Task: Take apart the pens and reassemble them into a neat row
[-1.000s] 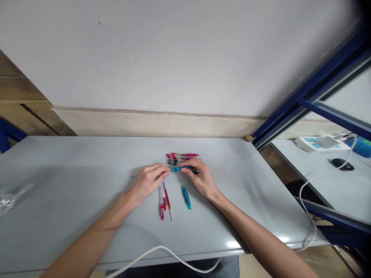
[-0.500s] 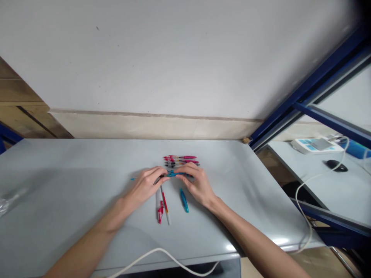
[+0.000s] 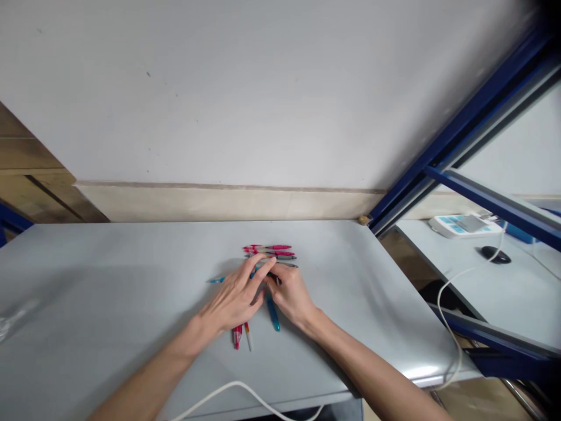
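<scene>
My left hand (image 3: 241,295) reaches over the table with its fingers stretched forward and its thumb apart. Its fingertips meet the curled fingers of my right hand (image 3: 293,292), which is closed in a pinch. What the right fingers hold is mostly hidden; a little dark shows there. A blue pen piece (image 3: 217,280) sticks out left of my left hand. Below the hands lie a teal pen barrel (image 3: 273,316), a red-and-clear pen part (image 3: 237,337) and a refill (image 3: 248,336) with a red and orange section, both partly covered by my left hand.
Several red and black pens (image 3: 272,251) lie in a row behind my hands on the grey table (image 3: 131,304). A white cable (image 3: 236,384) crosses the front edge. Right, past a blue metal frame (image 3: 403,181), are a mouse (image 3: 495,254) and a white device (image 3: 464,225).
Both hands have drawn together and lower, over the loose parts. The left fingers have straightened, and the blue piece the hands held between them is now largely covered. The view has shifted slightly.
</scene>
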Motion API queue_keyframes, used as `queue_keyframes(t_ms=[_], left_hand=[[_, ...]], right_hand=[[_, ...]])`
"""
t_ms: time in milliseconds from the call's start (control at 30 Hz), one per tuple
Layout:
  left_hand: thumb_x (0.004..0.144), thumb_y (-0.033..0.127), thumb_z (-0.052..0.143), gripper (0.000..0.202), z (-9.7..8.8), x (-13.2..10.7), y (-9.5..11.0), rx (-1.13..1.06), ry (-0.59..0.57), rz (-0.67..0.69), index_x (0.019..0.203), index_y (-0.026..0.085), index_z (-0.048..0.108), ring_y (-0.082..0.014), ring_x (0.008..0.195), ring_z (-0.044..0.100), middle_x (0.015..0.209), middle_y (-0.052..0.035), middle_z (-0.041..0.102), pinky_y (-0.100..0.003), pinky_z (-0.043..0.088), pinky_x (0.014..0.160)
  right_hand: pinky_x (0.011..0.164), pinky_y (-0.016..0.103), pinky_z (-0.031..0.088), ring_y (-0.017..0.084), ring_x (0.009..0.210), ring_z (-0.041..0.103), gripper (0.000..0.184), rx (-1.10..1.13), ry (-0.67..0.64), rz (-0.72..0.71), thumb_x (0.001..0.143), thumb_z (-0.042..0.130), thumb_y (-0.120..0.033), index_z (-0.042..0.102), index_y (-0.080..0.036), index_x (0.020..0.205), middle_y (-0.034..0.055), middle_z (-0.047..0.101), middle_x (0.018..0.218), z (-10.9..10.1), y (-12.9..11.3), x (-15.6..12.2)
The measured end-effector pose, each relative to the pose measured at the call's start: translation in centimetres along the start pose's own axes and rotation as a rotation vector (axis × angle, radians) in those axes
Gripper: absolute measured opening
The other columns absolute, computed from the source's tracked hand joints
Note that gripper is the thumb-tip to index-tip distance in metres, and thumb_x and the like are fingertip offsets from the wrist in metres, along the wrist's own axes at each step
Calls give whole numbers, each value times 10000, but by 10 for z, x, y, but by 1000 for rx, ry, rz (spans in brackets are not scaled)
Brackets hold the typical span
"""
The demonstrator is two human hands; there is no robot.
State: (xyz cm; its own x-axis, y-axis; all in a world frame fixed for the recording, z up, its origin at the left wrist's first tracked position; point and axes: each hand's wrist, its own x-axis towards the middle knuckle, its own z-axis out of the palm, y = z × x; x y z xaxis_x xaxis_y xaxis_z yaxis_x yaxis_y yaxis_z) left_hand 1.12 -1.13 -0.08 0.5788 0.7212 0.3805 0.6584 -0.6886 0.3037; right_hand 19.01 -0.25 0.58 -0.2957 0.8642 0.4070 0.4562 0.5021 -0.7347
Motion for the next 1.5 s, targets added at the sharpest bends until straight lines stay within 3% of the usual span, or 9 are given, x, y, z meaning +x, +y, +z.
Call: queue_keyframes(t_ms=[433,567,700,800,900,1000,1133,1300,1500], left_hand=[[921,128,511,761,-18,6,2,30,154,164,1597,244,181,-304,1462,352,1569,-153,342,-504,403,1159],[984,230,536,629,-33,5,-19,183,326,-11,1559,205,283,-336,1503,284,1556,-177,380,-609,247,1215],[995,254,549,170,-37,5,-33,233,263,-39,1100,178,659,-356,1463,344,1512,-149,456,-599,301,1177],[992,183,533,162,-32,4,-30,147,244,14,871,170,640,-304,1339,482,1389,-128,564,-494,418,1087],[1003,135,485,169,-24,3,-25,80,211,19,936,182,633,-226,1065,615,1150,-94,666,-380,484,892],[1019,242,523,123,-18,0,-25,48,138,-7,1035,192,635,-195,848,616,921,-38,685,-336,455,759],[1042,294,482,200,-15,1,-28,33,122,-43,998,190,647,-203,881,581,897,-36,664,-332,435,768],[1052,249,436,237,-15,2,-29,60,132,21,997,178,655,-202,902,565,941,-58,648,-342,433,789],[1056,306,449,237,-22,1,-27,-36,149,3,1117,189,645,-206,965,588,1009,-60,689,-353,446,845]], right_hand=[[560,222,325,111,547,385,403,92,-110,165,1028,412,-300,511,-173,659,-23,495,590,2,2,-1],[585,231,343,121,569,406,404,106,-37,190,1032,465,-418,562,-180,721,-34,490,607,-9,6,4],[673,248,405,155,701,541,286,167,61,158,987,564,-427,664,-174,899,17,639,791,-16,8,6],[618,253,359,141,616,475,372,123,56,194,994,535,-459,650,-170,790,-8,565,673,-16,11,7],[566,257,288,119,539,360,507,87,-4,253,1017,467,-484,560,-172,629,-38,414,549,-16,14,7],[584,249,323,126,583,414,427,154,26,253,998,511,-477,612,-168,721,-25,497,624,-17,15,8],[653,245,409,154,717,552,267,262,25,223,929,635,-434,682,-172,937,27,658,855,-19,18,11],[540,243,290,113,531,351,512,119,-187,224,1009,470,-492,558,-170,621,-35,437,554,-24,19,13],[586,246,317,121,599,397,447,85,-124,158,1005,492,-479,609,-159,716,-23,500,640,-38,18,19]])
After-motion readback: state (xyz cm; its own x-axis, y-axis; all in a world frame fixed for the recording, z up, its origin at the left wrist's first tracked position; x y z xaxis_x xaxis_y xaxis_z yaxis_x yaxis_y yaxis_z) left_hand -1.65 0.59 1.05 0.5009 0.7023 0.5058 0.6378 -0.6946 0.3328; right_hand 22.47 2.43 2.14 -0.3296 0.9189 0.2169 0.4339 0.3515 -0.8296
